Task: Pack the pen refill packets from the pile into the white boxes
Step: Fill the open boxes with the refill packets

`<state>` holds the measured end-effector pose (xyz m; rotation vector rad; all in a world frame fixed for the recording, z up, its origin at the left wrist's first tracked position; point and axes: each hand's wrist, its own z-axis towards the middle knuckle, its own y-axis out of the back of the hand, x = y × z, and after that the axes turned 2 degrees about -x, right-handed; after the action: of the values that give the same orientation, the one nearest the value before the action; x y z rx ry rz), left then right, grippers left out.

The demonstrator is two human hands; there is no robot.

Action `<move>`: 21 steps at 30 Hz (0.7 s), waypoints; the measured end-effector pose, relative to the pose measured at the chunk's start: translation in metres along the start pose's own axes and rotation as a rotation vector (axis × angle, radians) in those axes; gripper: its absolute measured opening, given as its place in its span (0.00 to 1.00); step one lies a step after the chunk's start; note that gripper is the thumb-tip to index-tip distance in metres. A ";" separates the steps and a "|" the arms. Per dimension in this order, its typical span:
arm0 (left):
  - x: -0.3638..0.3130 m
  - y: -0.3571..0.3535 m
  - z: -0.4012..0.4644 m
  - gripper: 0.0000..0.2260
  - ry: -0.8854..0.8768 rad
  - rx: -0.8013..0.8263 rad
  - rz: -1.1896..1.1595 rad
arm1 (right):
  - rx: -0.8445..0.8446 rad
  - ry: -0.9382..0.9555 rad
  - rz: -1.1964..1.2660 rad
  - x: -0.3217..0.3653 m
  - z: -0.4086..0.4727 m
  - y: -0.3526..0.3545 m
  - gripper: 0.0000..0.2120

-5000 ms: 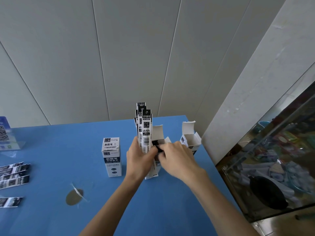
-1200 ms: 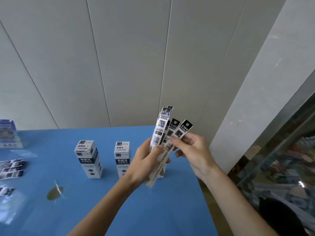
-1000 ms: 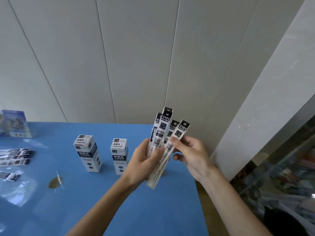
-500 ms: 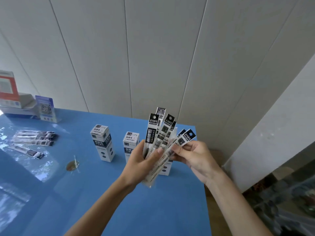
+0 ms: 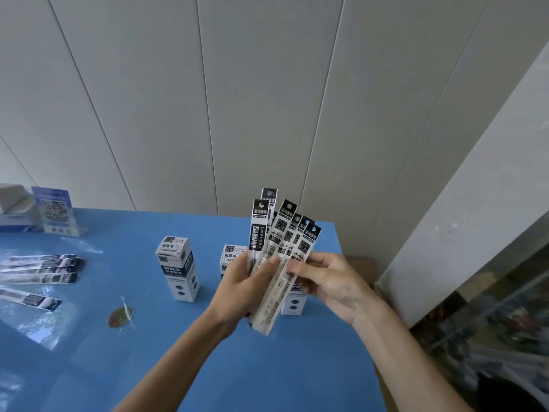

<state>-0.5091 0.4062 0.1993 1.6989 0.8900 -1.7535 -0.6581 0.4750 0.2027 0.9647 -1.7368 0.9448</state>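
On the blue counter at far left lay the pile, beside closed white boxes; the left hand gripped fanned refill packets, wider spread than a second earlier, the right hand pinching one, likely sorting them; next, an open box was needed
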 end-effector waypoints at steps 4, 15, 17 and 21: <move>0.001 0.005 0.006 0.09 0.003 -0.003 0.015 | -0.027 0.019 0.010 0.003 0.001 -0.008 0.16; -0.007 0.011 0.026 0.16 -0.067 -0.087 0.155 | -0.349 0.275 0.054 0.037 -0.010 0.014 0.03; -0.008 0.013 0.031 0.14 -0.081 -0.144 0.219 | -0.505 0.413 0.006 0.046 -0.017 0.024 0.02; -0.002 0.008 0.039 0.12 -0.066 -0.202 0.337 | -0.687 0.667 -0.178 0.049 -0.026 0.025 0.02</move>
<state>-0.5279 0.3714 0.2005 1.5468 0.6799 -1.4373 -0.6859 0.4982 0.2511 0.2872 -1.2261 0.4146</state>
